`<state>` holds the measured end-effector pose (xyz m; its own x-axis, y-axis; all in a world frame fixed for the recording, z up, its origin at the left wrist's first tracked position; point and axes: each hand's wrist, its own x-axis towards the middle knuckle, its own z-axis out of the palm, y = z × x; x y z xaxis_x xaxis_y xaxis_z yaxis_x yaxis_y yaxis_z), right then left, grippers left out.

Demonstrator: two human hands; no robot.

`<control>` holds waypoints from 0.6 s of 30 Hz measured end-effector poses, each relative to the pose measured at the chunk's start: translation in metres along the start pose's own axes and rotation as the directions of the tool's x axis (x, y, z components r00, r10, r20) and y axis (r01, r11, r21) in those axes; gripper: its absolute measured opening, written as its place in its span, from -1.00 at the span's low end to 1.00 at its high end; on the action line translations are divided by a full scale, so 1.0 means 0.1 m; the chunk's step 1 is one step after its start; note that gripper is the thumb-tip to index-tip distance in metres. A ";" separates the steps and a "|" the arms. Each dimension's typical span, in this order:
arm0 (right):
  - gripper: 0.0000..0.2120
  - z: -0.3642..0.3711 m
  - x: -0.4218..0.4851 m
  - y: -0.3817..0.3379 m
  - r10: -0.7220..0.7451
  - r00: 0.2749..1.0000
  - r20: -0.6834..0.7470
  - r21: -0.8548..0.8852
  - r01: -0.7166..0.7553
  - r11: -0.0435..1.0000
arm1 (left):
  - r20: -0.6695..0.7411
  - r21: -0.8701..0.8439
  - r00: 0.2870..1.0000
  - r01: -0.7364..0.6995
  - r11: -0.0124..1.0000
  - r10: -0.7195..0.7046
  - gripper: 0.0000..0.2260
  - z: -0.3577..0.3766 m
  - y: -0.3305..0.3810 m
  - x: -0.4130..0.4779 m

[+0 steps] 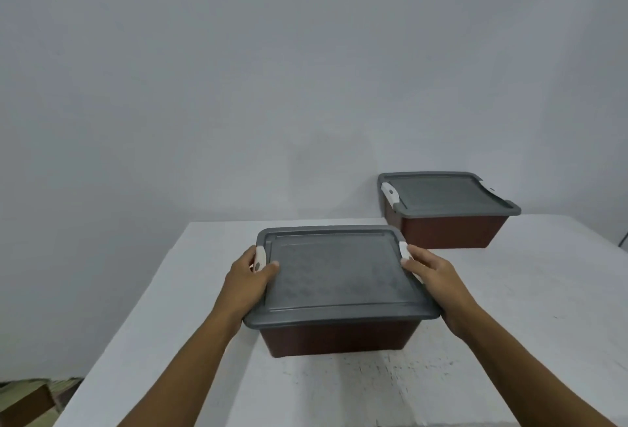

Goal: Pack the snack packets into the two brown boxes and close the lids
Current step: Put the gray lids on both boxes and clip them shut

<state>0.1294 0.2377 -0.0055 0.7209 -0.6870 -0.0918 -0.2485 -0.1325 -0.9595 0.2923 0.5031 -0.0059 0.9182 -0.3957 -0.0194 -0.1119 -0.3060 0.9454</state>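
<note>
A brown box (339, 338) with a grey lid (336, 273) on top stands in the middle of the white table (509, 307). My left hand (246, 282) grips its left side, thumb on the lid beside the white latch (260, 256). My right hand (433, 277) grips the right side at the other white latch (405, 250). A second brown box (448, 231) with a grey lid (445, 193) sits at the back right against the wall, its white latches showing. No snack packets are visible.
The table's left edge runs diagonally from the back to the lower left. A plain grey wall (272, 69) rises behind the table. On the floor at the lower left lies some brown and greenish clutter (30, 399).
</note>
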 end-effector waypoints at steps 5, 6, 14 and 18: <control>-0.64 0.10 0.04 0.03 -0.096 0.984 -0.150 0.008 0.099 0.995 | -0.169 -0.051 0.982 -0.092 0.994 0.082 -0.56 0.07 -0.04 -0.13; -0.66 0.09 0.06 0.03 -0.136 0.977 -0.166 -0.015 0.136 0.991 | -0.207 -0.066 0.974 -0.106 0.992 0.090 -0.57 0.09 -0.01 -0.10; -0.91 0.14 0.59 -0.02 -0.402 0.888 -0.224 -0.267 0.341 0.902 | -0.260 -0.025 0.954 -0.159 0.987 0.147 -0.68 0.21 0.00 0.52; -0.79 0.16 1.02 -0.09 -0.483 0.849 -0.215 -0.434 0.360 0.825 | -0.272 0.082 0.942 -0.182 0.980 0.198 -0.71 0.29 0.03 0.95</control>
<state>0.2160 0.1802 -0.0110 0.5930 -0.6723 0.4431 -0.2263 -0.6674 -0.7095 0.3685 0.4393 -0.0141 0.9459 -0.1972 0.2575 -0.3082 -0.2989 0.9031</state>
